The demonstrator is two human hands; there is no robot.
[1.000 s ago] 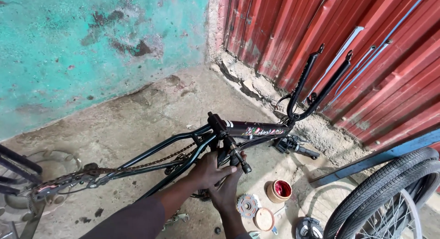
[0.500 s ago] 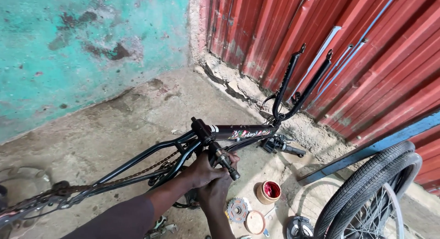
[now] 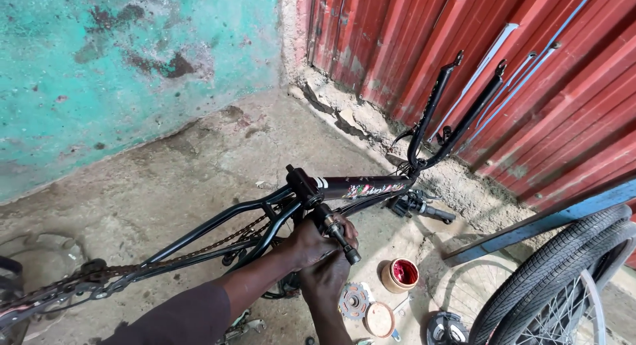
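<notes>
Looking down from the head camera, a black bicycle frame lies upside down on a concrete floor, its long axis running from lower left to upper right, with the fork rising against a red corrugated wall. Both hands meet at the frame's bottom bracket, near the middle of the frame. The left hand is closed around the black crank arm, which juts down and right from the bracket. The right hand sits just below the left, touching it; whether it grips anything cannot be told. A rusty chain runs along the frame to the left. Just right of the hands, on the floor, stand an open tin of red grease, its lid and a sprocket. Farther right lies a tyred wheel.
</notes>
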